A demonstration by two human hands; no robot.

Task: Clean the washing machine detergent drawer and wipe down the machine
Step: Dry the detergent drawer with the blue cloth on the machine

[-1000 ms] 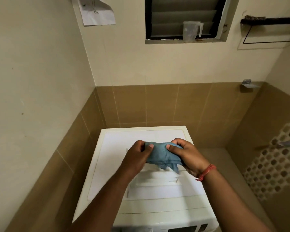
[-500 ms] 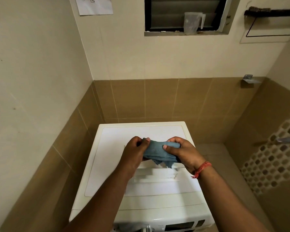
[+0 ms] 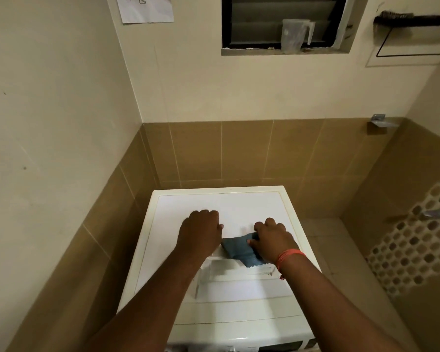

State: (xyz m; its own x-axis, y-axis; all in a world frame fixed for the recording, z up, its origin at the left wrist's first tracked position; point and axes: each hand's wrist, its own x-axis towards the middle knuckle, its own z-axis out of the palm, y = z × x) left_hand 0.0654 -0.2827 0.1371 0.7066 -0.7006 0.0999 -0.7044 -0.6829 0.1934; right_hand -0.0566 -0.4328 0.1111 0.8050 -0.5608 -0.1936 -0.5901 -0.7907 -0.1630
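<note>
Change: blue cloth (image 3: 241, 248), held by both hands a second ago, now only in right hand (image 3: 274, 241).
Left hand (image 3: 200, 232): fingers curled, empty, over washing machine (image 3: 178, 219) top.
Drawer (image 3: 235, 271): lying on machine top, wiping likely next.

cloth (image 3: 239, 248) on washing machine (image 3: 239, 301) | jug (image 3: 294, 34) on window sill (image 3: 264, 51)

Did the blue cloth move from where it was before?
Yes. The blue cloth went down onto the washing machine top, under the right hand; before, both hands held it up above the top.
</note>
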